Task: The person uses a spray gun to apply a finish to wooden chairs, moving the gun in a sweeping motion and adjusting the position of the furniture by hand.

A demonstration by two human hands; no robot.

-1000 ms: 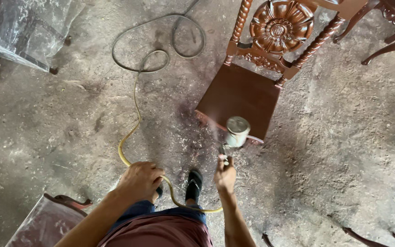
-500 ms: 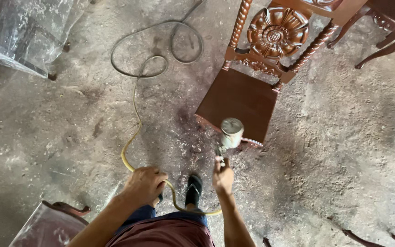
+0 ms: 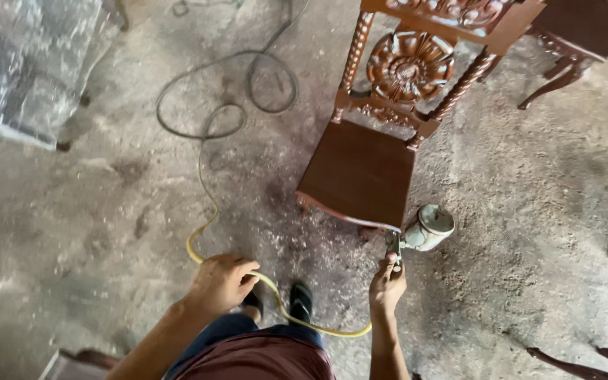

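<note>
Spray gun (image 3: 416, 236) in right hand (image 3: 386, 285), fingers wrapped tight on the grip. Its metal cup (image 3: 428, 226) sits on top, lid on, contents not visible. Gun sits just above the hand, nozzle right at the front edge of the chair (image 3: 360, 172) seat, near its right corner.

Left hand (image 3: 221, 281) curled round the yellow hose (image 3: 205, 239), knuckles up, grip closed. Hose runs from under that hand, sweeps low past the shoes (image 3: 297, 302) and up toward the right wrist. Other way it goes up the floor (image 3: 93, 211), turns grey and lies in loose loops left of the chair back.

Chair: reddish-brown, flat seat, twisted posts, carved round rosette in the back. Stands directly ahead of the feet on dusty concrete.

Around: plastic-wrapped piece (image 3: 22, 63) top left, a curved-leg piece (image 3: 571, 42) top right, more dark legs at the lower right edge, another wrapped part at bottom left. All well apart from the gun. Nothing between gun and seat.
</note>
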